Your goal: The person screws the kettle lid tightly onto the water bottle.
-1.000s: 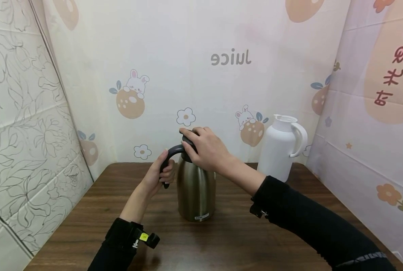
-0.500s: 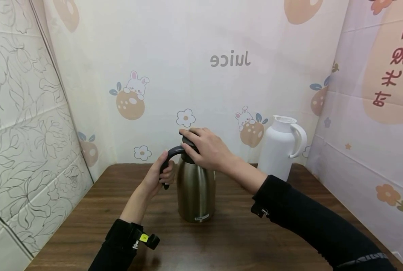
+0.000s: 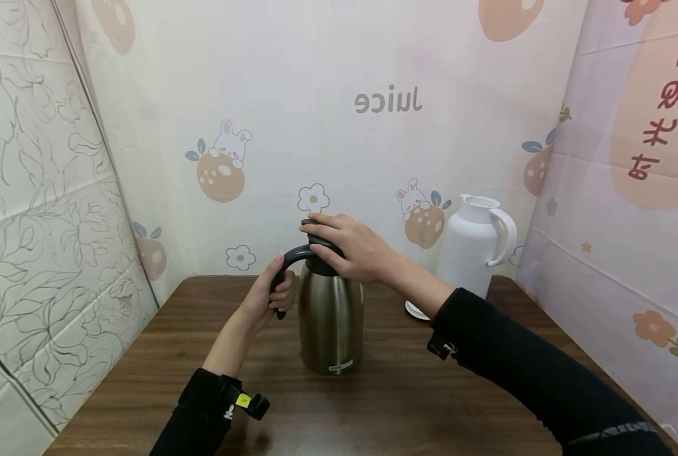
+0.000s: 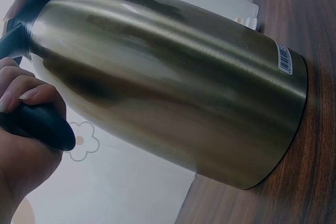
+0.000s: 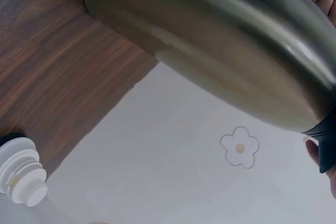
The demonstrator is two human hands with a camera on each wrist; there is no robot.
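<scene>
A gold-brown metal thermos jug (image 3: pixel 332 329) stands upright on the wooden table, a small barcode label (image 4: pixel 284 59) near its base. My left hand (image 3: pixel 259 296) grips the black curved handle (image 3: pixel 297 253), fingers wrapped round it, on the jug's left side. From the right, my right hand (image 3: pixel 361 248) reaches over the top and holds the black lid (image 3: pixel 323 241), its fingers bent across it. The palm hides much of the lid. In the right wrist view the jug's dark collar (image 5: pixel 324 129) shows, with fingertips beside it.
A white jug (image 3: pixel 468 244) with a loop handle stands at the back right, partly behind my right forearm. Left of its base lies a white stepped stopper (image 5: pixel 23 174), also seen in part in the head view. Patterned cloth walls enclose the dark wooden table (image 3: pixel 316 418).
My right hand has turned and shifted slightly to the right on the lid. The white stopper's edge now shows beside the right forearm. The left hand and thermos jug stay in place.
</scene>
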